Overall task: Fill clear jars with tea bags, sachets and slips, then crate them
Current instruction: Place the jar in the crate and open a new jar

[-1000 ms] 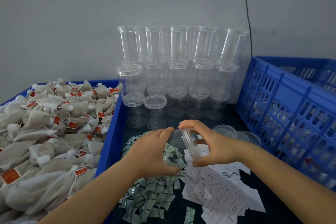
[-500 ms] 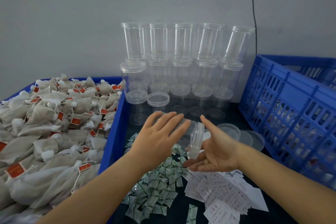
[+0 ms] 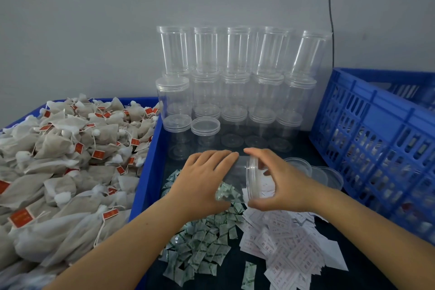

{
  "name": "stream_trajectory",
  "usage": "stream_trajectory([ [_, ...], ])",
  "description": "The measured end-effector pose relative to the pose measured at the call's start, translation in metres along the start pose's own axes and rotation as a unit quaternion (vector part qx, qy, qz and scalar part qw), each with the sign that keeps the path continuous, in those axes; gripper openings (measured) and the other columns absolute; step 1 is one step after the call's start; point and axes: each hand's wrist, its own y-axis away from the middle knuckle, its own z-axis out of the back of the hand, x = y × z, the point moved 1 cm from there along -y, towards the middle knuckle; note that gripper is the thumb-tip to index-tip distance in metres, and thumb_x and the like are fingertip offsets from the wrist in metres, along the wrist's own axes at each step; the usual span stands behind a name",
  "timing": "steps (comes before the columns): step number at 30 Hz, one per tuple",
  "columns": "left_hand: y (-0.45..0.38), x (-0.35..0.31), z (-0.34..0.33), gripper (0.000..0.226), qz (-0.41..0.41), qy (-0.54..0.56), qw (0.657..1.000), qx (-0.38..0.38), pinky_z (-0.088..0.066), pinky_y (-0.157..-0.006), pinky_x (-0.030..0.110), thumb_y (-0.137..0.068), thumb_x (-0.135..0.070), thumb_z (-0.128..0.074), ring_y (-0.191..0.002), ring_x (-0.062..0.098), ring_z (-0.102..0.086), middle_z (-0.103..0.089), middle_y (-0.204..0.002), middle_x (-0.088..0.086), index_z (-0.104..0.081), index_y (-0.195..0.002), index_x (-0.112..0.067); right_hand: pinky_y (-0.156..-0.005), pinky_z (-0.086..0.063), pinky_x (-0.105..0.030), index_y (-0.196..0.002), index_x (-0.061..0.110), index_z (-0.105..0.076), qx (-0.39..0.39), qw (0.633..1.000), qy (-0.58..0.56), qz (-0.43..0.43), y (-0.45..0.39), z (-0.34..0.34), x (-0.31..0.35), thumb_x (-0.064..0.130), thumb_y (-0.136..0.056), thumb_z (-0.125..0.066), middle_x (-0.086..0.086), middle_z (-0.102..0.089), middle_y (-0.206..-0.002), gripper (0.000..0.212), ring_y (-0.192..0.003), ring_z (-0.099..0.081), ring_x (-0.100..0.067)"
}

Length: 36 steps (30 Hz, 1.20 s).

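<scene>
A clear jar [image 3: 237, 178] lies on its side above the table, its lid [image 3: 252, 176] pointing right. My left hand [image 3: 202, 181] grips the jar's body from above. My right hand [image 3: 282, 183] has its fingers and thumb curled round the lid. Under the jar lie a heap of green-white sachets [image 3: 202, 242] and a heap of white paper slips [image 3: 289, 245]. A blue bin [image 3: 146, 172] at the left is piled with tea bags [image 3: 66, 162] carrying red tags.
Stacked lidded clear jars [image 3: 235, 92] stand against the grey wall behind my hands. A few loose lids [image 3: 327, 175] lie to the right. A blue slotted crate [image 3: 376, 139] with jars inside stands at the right.
My right hand had opened and come off the lid half a second ago; now it has closed round the lid again. The left hand keeps the jar on its side.
</scene>
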Motion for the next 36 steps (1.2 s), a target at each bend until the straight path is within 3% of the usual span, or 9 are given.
stream_trajectory([
  [8,0.001,0.01,-0.01,0.108,0.022,0.144,0.982,0.121,-0.017,-0.107,0.024,-0.068,-0.06,-0.072,-0.138,0.009,-0.021,-0.02,-0.154,-0.013,-0.009,-0.151,-0.03,-0.099,-0.045,-0.033,-0.14,0.026,-0.034,-0.102,0.914,0.283,0.273,0.007,-0.013,-0.001,0.029,-0.06,-0.094,0.0,-0.031,-0.143,0.1,-0.128,-0.035,-0.022],
  [13,0.0,0.008,-0.002,0.106,0.043,0.067,0.996,0.029,-0.019,-0.111,0.032,-0.068,-0.059,-0.072,-0.138,0.013,-0.023,-0.026,-0.152,-0.01,-0.013,-0.151,-0.027,-0.116,-0.03,-0.031,-0.135,0.07,0.024,-0.004,0.997,-0.049,-0.058,0.01,-0.014,0.004,0.076,-0.062,-0.075,0.027,0.02,-0.16,0.123,-0.148,-0.008,-0.003],
  [15,0.0,0.003,0.007,0.102,0.023,-0.027,0.998,-0.042,-0.029,-0.108,0.037,-0.062,-0.055,-0.078,-0.132,0.018,-0.038,-0.041,-0.145,-0.004,-0.031,-0.147,-0.022,-0.103,-0.051,-0.042,-0.15,0.056,0.006,-0.028,0.93,-0.295,-0.219,0.003,-0.009,0.007,0.086,-0.056,-0.062,-0.001,-0.019,-0.164,0.12,-0.137,-0.045,-0.025],
  [18,-0.002,-0.002,0.011,0.088,-0.029,-0.103,0.986,-0.126,-0.044,-0.098,0.042,-0.052,-0.041,-0.087,-0.117,0.024,-0.057,-0.06,-0.128,0.004,-0.056,-0.131,-0.016,-0.071,-0.063,-0.043,-0.151,0.015,-0.035,0.059,0.75,-0.562,-0.344,0.0,-0.005,0.007,0.084,-0.057,-0.056,-0.028,-0.061,-0.13,0.118,-0.102,-0.07,-0.043],
  [21,-0.002,-0.006,0.011,0.07,-0.088,-0.145,0.972,-0.164,-0.043,-0.1,0.043,-0.065,-0.026,-0.079,-0.118,0.025,-0.057,-0.06,-0.129,0.007,-0.058,-0.13,-0.015,-0.055,-0.061,-0.036,-0.136,0.002,-0.053,0.098,0.705,-0.614,-0.341,0.002,-0.006,0.006,0.081,-0.061,-0.057,-0.03,-0.067,-0.116,0.109,-0.088,-0.073,-0.041],
  [24,-0.002,-0.008,0.01,0.065,-0.1,-0.16,0.969,-0.161,-0.043,-0.1,0.043,-0.068,-0.023,-0.075,-0.117,0.025,-0.058,-0.06,-0.129,0.007,-0.058,-0.13,-0.014,-0.056,-0.06,-0.034,-0.127,0.003,-0.06,0.078,0.734,-0.595,-0.317,0.002,-0.008,0.006,0.071,-0.062,-0.065,-0.027,-0.069,-0.109,0.094,-0.082,-0.073,-0.036],
  [29,-0.001,-0.007,0.009,0.089,-0.051,-0.099,0.99,-0.085,-0.043,-0.099,0.041,-0.052,-0.045,-0.085,-0.118,0.023,-0.057,-0.059,-0.13,0.003,-0.055,-0.132,-0.017,-0.071,-0.057,-0.029,-0.126,0.027,-0.057,0.004,0.88,-0.422,-0.218,0.004,-0.01,0.005,0.07,-0.061,-0.074,-0.012,-0.064,-0.123,0.08,-0.085,-0.071,-0.021],
  [32,-0.002,-0.003,0.004,0.094,-0.034,-0.035,0.998,-0.027,-0.03,-0.107,0.037,-0.066,-0.054,-0.073,-0.132,0.019,-0.041,-0.043,-0.144,-0.002,-0.035,-0.146,-0.02,-0.074,-0.053,-0.019,-0.124,0.058,-0.042,-0.015,0.965,-0.233,-0.116,0.01,-0.006,0.007,0.068,-0.057,-0.07,0.019,-0.052,-0.126,0.073,-0.095,-0.064,0.003],
  [36,0.0,0.004,-0.007,0.102,-0.022,0.036,0.999,0.029,-0.015,-0.11,0.029,-0.071,-0.061,-0.066,-0.137,0.01,-0.021,-0.024,-0.151,-0.012,-0.011,-0.151,-0.029,-0.087,-0.046,-0.019,-0.122,0.078,-0.023,0.001,0.999,-0.048,-0.016,0.018,-0.001,0.003,0.064,-0.061,-0.07,0.044,-0.03,-0.129,0.078,-0.117,-0.042,0.016],
])
